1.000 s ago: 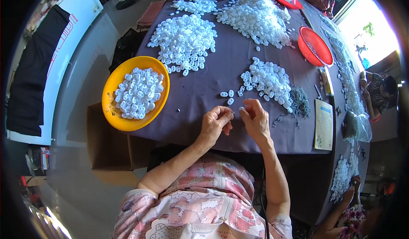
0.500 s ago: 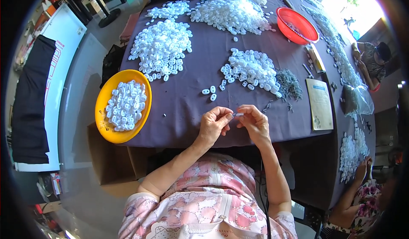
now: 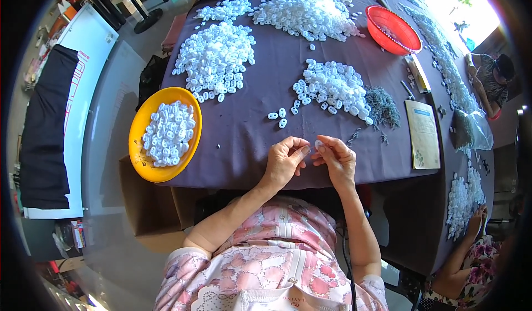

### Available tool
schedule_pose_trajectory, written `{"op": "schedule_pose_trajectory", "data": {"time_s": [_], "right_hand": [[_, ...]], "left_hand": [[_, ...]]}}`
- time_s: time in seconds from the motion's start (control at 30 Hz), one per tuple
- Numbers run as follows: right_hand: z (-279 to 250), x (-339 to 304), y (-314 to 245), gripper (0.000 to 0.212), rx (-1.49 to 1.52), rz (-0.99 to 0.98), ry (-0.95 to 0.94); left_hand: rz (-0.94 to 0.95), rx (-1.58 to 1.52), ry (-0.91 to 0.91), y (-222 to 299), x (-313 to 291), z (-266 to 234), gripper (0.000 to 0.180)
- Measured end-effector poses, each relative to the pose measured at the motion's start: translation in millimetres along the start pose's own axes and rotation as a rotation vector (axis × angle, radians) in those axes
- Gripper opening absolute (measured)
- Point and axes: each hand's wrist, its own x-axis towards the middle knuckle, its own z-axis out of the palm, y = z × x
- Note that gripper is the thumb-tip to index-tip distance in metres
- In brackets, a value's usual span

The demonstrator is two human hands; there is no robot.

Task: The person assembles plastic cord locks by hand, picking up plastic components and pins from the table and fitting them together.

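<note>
Near the table's front edge, my left hand [image 3: 284, 160] is closed, thumb and forefinger pinched on something too small to make out. Close beside it, my right hand [image 3: 339, 160] pinches a white oval plastic piece [image 3: 318, 143] between thumb and fingertips. Just beyond my hands lie a few loose two-holed white ovals [image 3: 282, 113] and a pile of the same pieces [image 3: 332, 86]. Small grey spring-like parts [image 3: 382, 107] are heaped against that pile's right side. At the left, a yellow bowl [image 3: 136, 144] holds many white ovals [image 3: 169, 133].
Bigger white heaps [image 3: 216, 56] cover the far table [image 3: 244, 139]. Toward the right are a red basket [image 3: 390, 42], a tan booklet [image 3: 422, 136] and a clear bag [image 3: 474, 131]. Two other people [image 3: 493, 75] sit along the right side. An open cardboard box [image 3: 144, 205] stands below the bowl.
My right hand has tipped the white piece up and drawn it slightly away from my left fingertips. My left hand keeps its pinch. The whole view has shifted a little.
</note>
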Motion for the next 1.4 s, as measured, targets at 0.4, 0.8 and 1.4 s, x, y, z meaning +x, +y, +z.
{"op": "schedule_pose_trajectory", "data": {"time_s": [0.4,0.8,1.4], "right_hand": [[6.9,-2.9,-2.2,0.018,-0.095,-0.061,-0.023],[8.9,-3.6,-0.9,0.014,-0.149,-0.073,0.003],[1.3,-3.9,-7.5,0.019,-0.355,-0.119,-0.061]], "left_hand": [[0.02,0.066,0.013,4.3,-3.4,1.6,0.011],[0.003,-0.025,-0.012,-2.4,0.5,0.8,0.016],[0.052,0.051,-0.028,8.0,-3.8,-2.8,0.013]]}}
